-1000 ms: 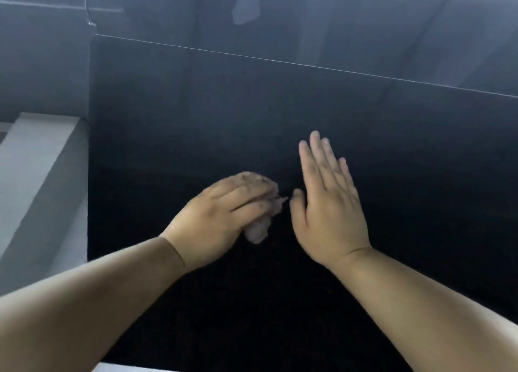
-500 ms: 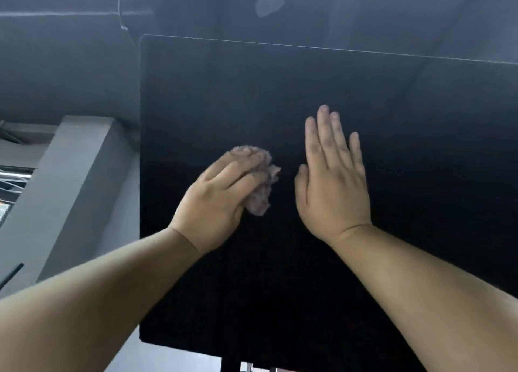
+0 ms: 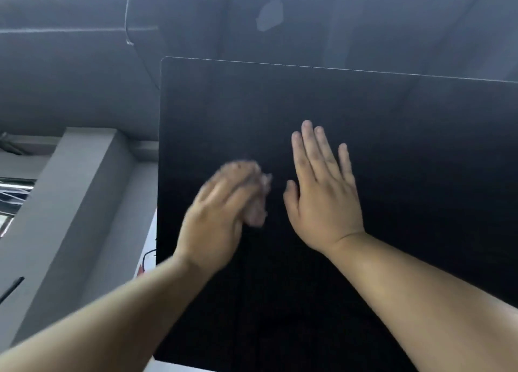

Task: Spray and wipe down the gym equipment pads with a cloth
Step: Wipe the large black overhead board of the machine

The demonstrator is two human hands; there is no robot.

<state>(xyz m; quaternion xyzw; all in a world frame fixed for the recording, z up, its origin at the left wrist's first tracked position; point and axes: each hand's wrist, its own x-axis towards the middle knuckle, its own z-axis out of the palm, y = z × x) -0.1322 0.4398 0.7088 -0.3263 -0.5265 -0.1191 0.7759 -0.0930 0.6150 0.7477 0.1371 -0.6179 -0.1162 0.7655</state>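
Our left hand (image 3: 218, 220) grips the bunched cloth (image 3: 256, 203) against the black pad (image 3: 406, 161), likely mid-wipe given its blur. Our right hand (image 3: 322, 198) lies flat and open just beside it, holding nothing, seemingly bracing the pad against our pressure.

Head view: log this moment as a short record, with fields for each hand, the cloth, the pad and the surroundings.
left hand: holds the cloth against the pad; motion-blurred
right hand: flat on the pad, fingers straight, beside the cloth but apart from it
cloth: small, pinkish, bunched, mostly covered by the left hand's fingers
pad: large, black, flat; top and left edges in view
surroundings: grey padded surface behind the pad; grey ledge to its left
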